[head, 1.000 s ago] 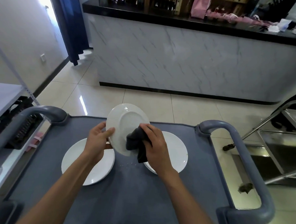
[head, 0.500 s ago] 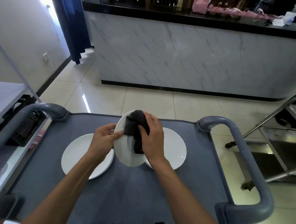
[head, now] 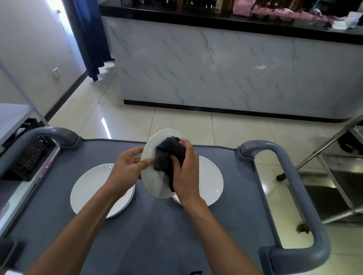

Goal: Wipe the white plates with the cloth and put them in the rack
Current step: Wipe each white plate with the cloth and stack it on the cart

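plate (head: 153,181) under cloth (head: 168,156), both hands

- Left hand (head: 126,169) grips a tilted white plate (head: 153,178) by its edge.
- Right hand (head: 186,175) presses a dark cloth (head: 167,155) onto it.
- Two plates (head: 94,187) lie on the grey cart (head: 171,237).

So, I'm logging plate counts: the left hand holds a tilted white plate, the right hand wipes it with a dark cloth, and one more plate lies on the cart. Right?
Not quite: the head view shows two more plates on the cart, a left plate and a right plate. The left hand does hold the tilted plate, and the right hand wipes it with the dark cloth.
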`<state>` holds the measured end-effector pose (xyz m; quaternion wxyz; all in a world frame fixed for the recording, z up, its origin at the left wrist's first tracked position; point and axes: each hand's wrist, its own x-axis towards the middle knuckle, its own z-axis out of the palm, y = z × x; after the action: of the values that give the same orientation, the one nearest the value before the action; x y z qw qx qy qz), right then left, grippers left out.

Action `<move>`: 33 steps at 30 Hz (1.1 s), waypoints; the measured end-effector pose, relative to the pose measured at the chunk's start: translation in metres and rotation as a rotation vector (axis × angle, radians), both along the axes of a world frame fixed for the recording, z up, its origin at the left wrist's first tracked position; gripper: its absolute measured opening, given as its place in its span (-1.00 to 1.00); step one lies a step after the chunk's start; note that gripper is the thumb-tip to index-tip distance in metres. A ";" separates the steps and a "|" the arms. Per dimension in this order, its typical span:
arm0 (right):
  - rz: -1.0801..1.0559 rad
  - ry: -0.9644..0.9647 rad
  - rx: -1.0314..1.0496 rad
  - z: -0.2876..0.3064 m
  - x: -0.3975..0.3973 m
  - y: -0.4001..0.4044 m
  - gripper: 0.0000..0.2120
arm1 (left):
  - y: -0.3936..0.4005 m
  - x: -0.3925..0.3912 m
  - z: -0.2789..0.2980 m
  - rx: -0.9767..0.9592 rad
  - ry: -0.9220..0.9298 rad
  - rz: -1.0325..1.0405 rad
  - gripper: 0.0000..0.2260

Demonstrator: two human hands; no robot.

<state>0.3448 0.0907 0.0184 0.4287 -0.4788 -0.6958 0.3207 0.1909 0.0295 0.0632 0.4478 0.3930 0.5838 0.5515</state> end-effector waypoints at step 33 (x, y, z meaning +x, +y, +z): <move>-0.083 0.031 0.049 0.011 0.015 0.043 -0.60 | -0.012 0.001 -0.009 0.035 -0.392 0.196 -0.75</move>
<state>0.3600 0.1338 0.0292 0.4640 -0.4917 -0.6761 0.2930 0.1922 0.0170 0.0538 0.4901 0.2270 0.5114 0.6683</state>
